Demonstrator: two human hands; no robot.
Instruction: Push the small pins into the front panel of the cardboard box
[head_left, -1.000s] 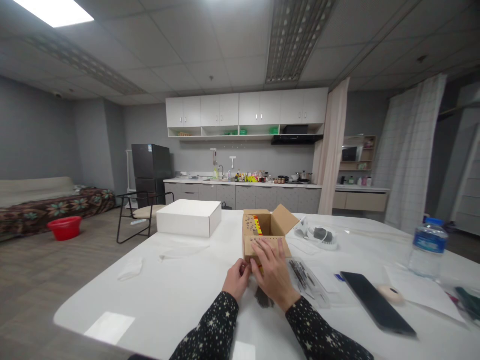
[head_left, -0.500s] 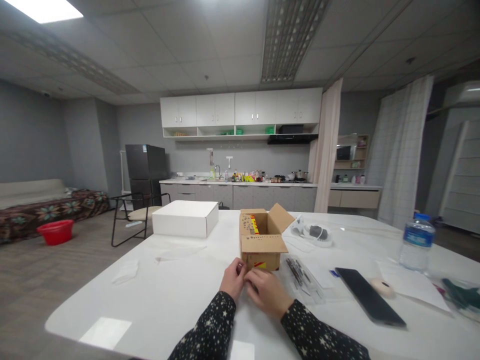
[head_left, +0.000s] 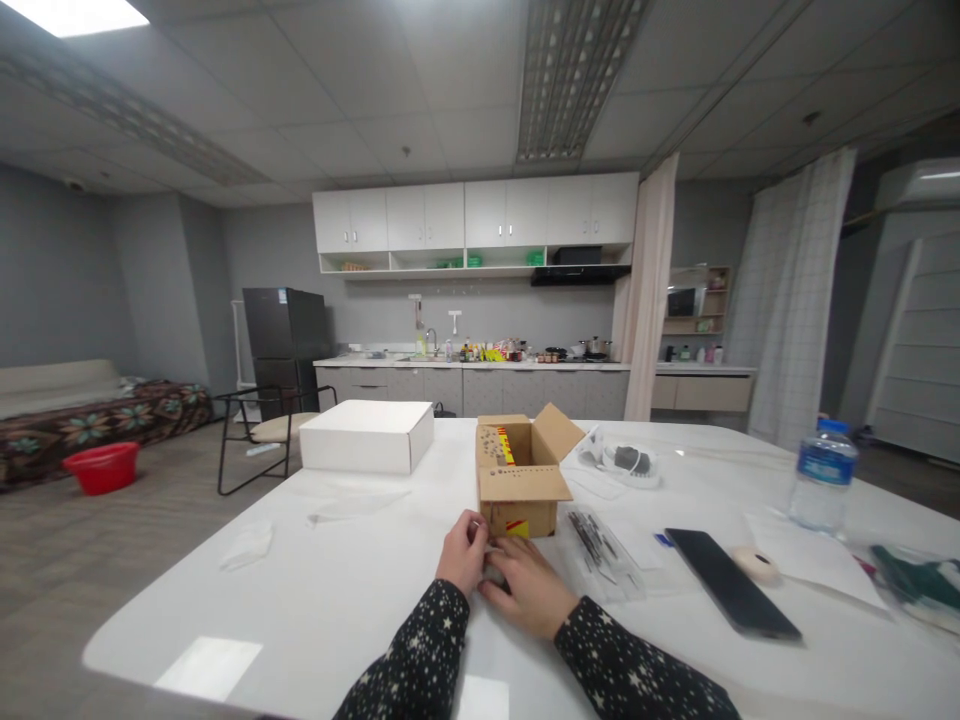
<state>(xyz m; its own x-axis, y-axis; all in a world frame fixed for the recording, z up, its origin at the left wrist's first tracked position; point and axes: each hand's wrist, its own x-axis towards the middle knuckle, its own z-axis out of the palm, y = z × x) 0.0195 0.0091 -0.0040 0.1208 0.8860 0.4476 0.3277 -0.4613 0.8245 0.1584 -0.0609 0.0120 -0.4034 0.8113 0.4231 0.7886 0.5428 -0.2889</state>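
Note:
My left hand (head_left: 460,552) and my right hand (head_left: 524,590) meet on the white table (head_left: 322,610), just in front of a small open cardboard box (head_left: 519,486). Both hands have curled fingers closed around a small object between them, too hidden to name. The box's near flap hangs forward above my hands, and a red and yellow item shows inside it and on its front. Both sleeves are dark with small stars.
A closed white box (head_left: 367,436) stands at the back left. Clear bags of thin dark tools (head_left: 598,542), a black phone (head_left: 721,582), a tape roll (head_left: 756,565) and a water bottle (head_left: 821,476) lie to the right. A kitchen counter and a chair stand beyond the table.
My right hand came off the box's front flap and dropped to the table beside my left hand. The flap now hangs free. Both hands closed together on something small.

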